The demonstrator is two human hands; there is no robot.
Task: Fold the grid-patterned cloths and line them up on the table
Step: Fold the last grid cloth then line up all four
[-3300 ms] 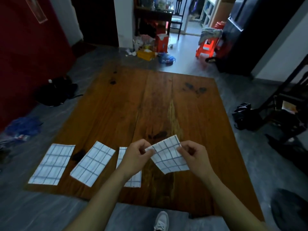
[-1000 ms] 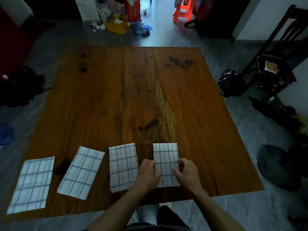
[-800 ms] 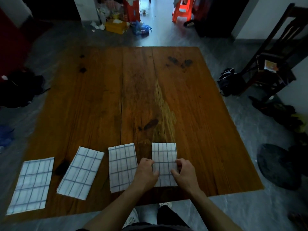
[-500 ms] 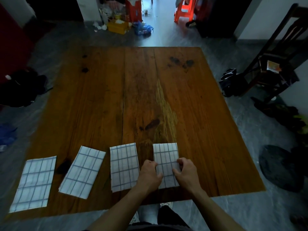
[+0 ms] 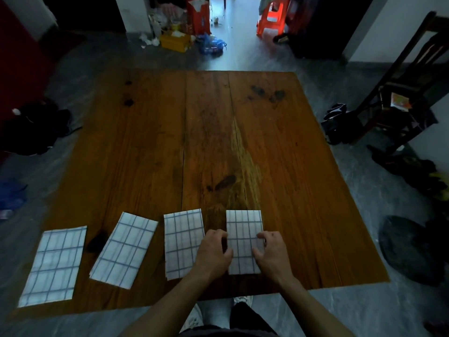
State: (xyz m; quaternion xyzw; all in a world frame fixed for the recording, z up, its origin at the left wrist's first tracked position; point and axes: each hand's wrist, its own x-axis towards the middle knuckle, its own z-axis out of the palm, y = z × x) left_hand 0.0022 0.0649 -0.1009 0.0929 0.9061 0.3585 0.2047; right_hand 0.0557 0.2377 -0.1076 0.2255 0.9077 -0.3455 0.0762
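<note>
Several folded white cloths with a blue grid lie in a row along the near edge of the wooden table (image 5: 218, 132). The rightmost cloth (image 5: 244, 222) lies flat and straight. My left hand (image 5: 212, 254) grips its left edge and my right hand (image 5: 273, 254) grips its right edge, fingers curled and thumbs on top. To its left lie a straight cloth (image 5: 182, 237), a tilted cloth (image 5: 126, 249) and one at the table's left corner (image 5: 54, 263).
A dark wooden chair (image 5: 401, 100) stands at the right with a black bag (image 5: 336, 122) beside it. Dark clothes (image 5: 31, 127) lie on the floor at the left. Boxes and an orange stool (image 5: 272, 18) sit beyond the far edge.
The cloth that both hands held up in the air now lies flat at the right end of the row. Over the last second the hands have barely shifted on its edges.
</note>
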